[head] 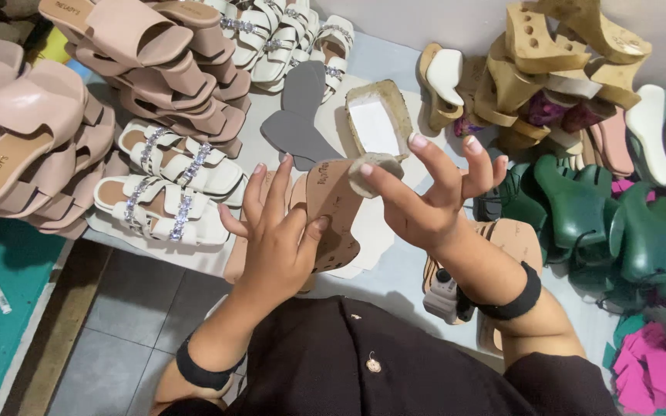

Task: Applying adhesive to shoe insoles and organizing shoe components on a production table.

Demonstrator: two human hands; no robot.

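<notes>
Tan insole [331, 212] is being pinched by left hand [275, 246], right hand [425, 192] gripping glue sponge [379, 168] just above, risking smearing fingers.

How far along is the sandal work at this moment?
Done: finished pink slides and white jewelled sandals sit stacked at left. In hand: the left hand holds a tan insole while the right hand pinches a small pad above it. Left: bare wedge soles and green heels wait at right.
</notes>
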